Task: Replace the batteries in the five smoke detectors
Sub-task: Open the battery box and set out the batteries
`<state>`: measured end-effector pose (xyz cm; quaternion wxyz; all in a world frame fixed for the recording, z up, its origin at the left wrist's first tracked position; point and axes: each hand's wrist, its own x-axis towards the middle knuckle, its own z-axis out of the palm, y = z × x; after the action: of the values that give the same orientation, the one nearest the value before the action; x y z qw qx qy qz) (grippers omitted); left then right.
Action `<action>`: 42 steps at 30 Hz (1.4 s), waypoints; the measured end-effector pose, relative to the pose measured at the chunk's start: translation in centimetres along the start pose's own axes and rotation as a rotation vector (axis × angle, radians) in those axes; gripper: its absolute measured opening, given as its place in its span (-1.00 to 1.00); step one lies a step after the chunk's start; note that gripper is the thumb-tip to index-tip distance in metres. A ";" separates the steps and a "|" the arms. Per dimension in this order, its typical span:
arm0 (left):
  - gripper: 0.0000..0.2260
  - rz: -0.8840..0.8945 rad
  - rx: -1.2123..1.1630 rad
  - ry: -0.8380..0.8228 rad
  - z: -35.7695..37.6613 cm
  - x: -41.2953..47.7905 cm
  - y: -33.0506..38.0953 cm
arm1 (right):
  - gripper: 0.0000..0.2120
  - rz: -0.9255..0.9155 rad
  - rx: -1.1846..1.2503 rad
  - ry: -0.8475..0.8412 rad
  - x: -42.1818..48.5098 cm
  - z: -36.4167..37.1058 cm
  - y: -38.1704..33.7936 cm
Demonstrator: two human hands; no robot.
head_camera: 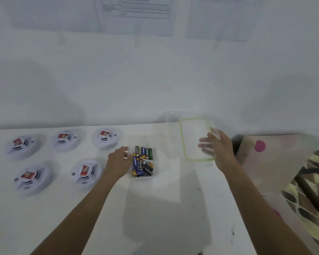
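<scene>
White table (164, 208): right hand (220, 150) fingers grip clear green-rimmed rectangular lid (196, 138), long axis near-far; left hand (118, 162) fingers clasp clear battery container (143, 162).

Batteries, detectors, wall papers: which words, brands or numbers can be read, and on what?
Batteries: printed labels, too blurred to read.
Smoke detectors: red stickers, print unreadable.
Papers on the wall: lines of text, too small and blurred.
Lid in the right hand: no text visible.

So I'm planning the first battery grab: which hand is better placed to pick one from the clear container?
Left. The left hand rests against the clear plastic container of mixed batteries, nearest the white round smoke detectors. The right hand holds the green-rimmed clear lid.
</scene>
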<state>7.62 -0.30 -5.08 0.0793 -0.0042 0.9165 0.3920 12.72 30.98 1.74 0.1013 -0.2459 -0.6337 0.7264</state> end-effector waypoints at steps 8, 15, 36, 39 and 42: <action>-0.63 -0.018 0.043 0.026 1.4 5.9 2.9 | -0.80 -0.028 -0.048 0.161 8.4 -3.3 -0.4; -0.72 -0.041 0.100 0.060 2.0 8.9 3.3 | -0.83 0.010 -0.104 0.163 12.5 -3.8 0.9; -0.62 -0.090 0.067 0.124 1.9 11.7 2.3 | -0.68 -0.112 -0.710 0.255 16.0 -1.9 6.3; -0.60 -0.102 0.050 0.127 1.7 12.0 2.3 | -0.67 -0.116 -0.777 0.237 16.3 -1.6 6.6; -0.61 -0.100 0.053 0.136 1.6 12.1 2.4 | -0.66 -0.151 -0.861 0.249 16.3 -1.2 6.7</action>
<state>-4.24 3.18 -6.23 0.0366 -0.0747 0.9285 0.3619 0.41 38.36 -8.56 0.1177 -0.3041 -0.8773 0.3521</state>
